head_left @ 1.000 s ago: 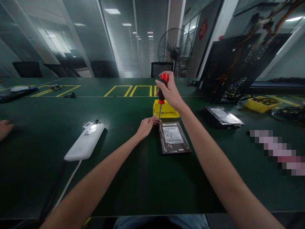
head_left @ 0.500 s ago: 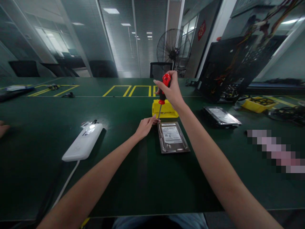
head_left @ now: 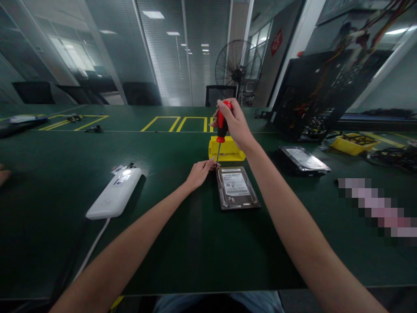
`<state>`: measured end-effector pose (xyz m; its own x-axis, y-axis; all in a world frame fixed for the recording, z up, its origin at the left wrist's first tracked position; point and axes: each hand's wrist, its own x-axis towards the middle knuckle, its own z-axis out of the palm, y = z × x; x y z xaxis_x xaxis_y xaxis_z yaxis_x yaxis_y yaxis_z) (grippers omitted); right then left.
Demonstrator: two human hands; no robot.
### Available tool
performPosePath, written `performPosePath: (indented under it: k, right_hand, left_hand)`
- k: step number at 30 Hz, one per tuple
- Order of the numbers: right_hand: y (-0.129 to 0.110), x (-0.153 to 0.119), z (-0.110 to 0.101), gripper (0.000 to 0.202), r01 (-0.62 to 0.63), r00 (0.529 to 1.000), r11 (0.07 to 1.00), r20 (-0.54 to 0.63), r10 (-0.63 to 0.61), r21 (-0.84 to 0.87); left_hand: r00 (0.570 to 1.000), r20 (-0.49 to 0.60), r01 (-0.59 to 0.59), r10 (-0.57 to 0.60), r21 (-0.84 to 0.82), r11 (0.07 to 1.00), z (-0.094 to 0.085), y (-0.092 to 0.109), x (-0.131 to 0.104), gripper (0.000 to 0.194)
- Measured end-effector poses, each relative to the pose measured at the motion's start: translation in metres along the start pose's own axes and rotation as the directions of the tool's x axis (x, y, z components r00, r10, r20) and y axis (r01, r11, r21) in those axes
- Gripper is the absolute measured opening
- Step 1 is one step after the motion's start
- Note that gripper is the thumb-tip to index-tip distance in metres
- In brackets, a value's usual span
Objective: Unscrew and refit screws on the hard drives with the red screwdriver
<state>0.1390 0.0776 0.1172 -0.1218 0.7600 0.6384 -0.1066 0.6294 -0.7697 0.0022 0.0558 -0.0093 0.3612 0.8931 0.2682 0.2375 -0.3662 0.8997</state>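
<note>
A hard drive (head_left: 235,184) lies label up on the green table in front of me. My right hand (head_left: 235,119) is closed round the red and black handle of a screwdriver (head_left: 221,126), held almost upright. Its tip meets the drive's far left corner. There, the fingers of my left hand (head_left: 200,171) are pinched together beside the tip; what lies between them is too small to tell. Just behind the drive sits a yellow bin (head_left: 231,150) with small bits in it, probably screws.
More hard drives (head_left: 302,159) lie to the right, before a black computer case (head_left: 312,95). A yellow tray (head_left: 355,143) with cables is at far right. On the left lies a white power bank (head_left: 115,193) with a cable. Another person's hand (head_left: 4,175) shows at the left edge.
The fingers of my right hand have shifted on the screwdriver handle, and the thumb, stuck out before, now lies against it. The left hand and the hard drive stay about where they were.
</note>
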Motion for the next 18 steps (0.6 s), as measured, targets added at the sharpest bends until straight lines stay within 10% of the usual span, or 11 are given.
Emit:
performPosePath:
  k: [18]
  right_hand:
    - [0.0078,0.0035,-0.0024,0.054,-0.049,0.998,0.994,-0.035,0.052,0.094]
  left_hand:
    - [1.0,0.029,0.003,-0.005,0.037,0.999,-0.0015,-0.0017,0.0014,0.056]
